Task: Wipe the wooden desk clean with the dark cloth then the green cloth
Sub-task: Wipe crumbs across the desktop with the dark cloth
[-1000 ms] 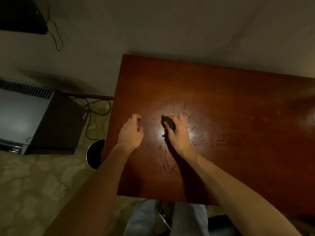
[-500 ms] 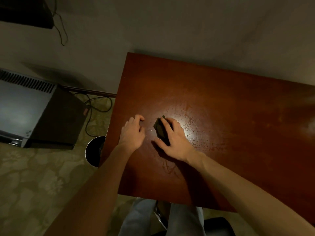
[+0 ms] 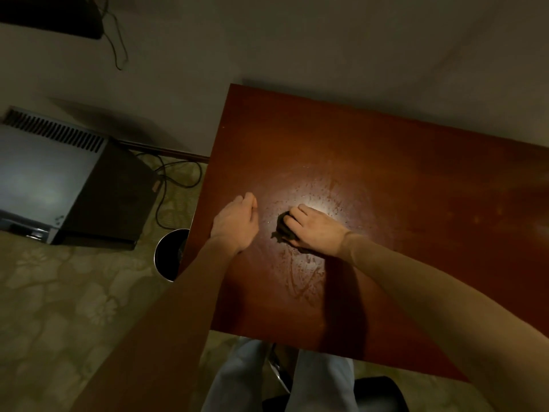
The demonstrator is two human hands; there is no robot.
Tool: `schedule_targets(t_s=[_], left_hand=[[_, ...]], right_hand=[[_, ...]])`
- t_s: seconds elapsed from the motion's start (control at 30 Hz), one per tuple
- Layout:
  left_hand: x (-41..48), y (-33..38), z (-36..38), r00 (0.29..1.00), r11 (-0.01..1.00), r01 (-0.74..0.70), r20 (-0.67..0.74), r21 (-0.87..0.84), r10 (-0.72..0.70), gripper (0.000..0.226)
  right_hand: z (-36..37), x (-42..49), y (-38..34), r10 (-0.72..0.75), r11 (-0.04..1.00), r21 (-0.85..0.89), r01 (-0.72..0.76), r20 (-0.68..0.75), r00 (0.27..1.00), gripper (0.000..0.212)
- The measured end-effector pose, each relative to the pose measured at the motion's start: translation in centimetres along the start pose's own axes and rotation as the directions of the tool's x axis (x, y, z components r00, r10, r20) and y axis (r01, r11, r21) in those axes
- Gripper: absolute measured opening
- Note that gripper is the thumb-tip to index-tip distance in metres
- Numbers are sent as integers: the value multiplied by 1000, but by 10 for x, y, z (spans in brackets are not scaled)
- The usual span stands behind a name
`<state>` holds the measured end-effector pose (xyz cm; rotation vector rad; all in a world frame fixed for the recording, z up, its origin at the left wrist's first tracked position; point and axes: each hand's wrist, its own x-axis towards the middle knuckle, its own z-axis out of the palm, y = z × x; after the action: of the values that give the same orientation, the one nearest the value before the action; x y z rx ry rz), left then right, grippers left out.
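The reddish wooden desk point(image 3: 371, 162) fills the right half of the view, with damp streaks and droplets shining near its middle. My right hand point(image 3: 316, 228) grips a small bunched dark cloth point(image 3: 283, 227) and presses it on the wet patch; the cloth sticks out to the left of my fingers. My left hand point(image 3: 237, 223) rests on the desk near its left edge with curled fingers and holds nothing. No green cloth is in view.
A round dark waste bin point(image 3: 170, 254) stands on the patterned carpet beside the desk's left edge. A boxy appliance point(image 3: 68, 188) with cables sits further left against the wall. My legs and a chair point(image 3: 368, 394) show below the desk's near edge.
My right hand has turned and slid the dark cloth down and to the left over the wet patch. My left hand has stayed near the desk's left edge.
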<state>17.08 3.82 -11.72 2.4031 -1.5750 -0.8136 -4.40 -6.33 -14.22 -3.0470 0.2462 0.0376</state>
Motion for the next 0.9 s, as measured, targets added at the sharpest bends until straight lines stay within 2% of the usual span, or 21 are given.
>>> schedule_targets(t_s=[0.1, 0.17, 0.27, 0.33, 0.43, 0.53, 0.57, 0.7, 0.83, 0.9], left_hand=[[2, -1, 0, 1000, 1000, -1, -1, 11, 1, 3], [3, 0, -1, 1000, 1000, 1, -8, 13, -1, 3], [6, 3, -2, 1000, 1000, 18, 5, 23, -18, 3], [8, 4, -4, 999, 999, 31, 22, 19, -32, 4], [10, 5, -7, 996, 998, 50, 74, 23, -52, 5], [11, 4, -9, 992, 998, 67, 107, 4, -67, 6], [11, 4, -10, 992, 998, 65, 104, 3, -65, 6], [10, 9, -11, 992, 997, 81, 94, 2, -80, 6], [8, 11, -9, 991, 995, 102, 83, -4, -102, 7], [7, 10, -8, 993, 995, 97, 70, -7, -96, 8]], right_hand=[[-2, 4, -9, 75, 994, 82, -74, 0, 997, 35], [-1, 5, -16, 132, 989, 74, -132, 0, 991, 31], [-2, 8, -33, 280, 956, 74, -284, 61, 958, 29], [-8, 13, -38, 356, 914, 165, -370, 109, 928, 27], [-25, 17, -34, 486, 754, 383, -533, 221, 846, 28], [-49, 13, -17, 626, 455, 646, -612, 257, 737, 24], [-57, 11, -8, 667, 392, 689, -610, 245, 704, 21], [-74, -2, 30, 795, 318, 732, -603, 141, 590, 17], [-61, -17, 34, 820, 275, 718, -640, 172, 546, 22], [-53, -26, 20, 814, 269, 703, -658, 199, 545, 25]])
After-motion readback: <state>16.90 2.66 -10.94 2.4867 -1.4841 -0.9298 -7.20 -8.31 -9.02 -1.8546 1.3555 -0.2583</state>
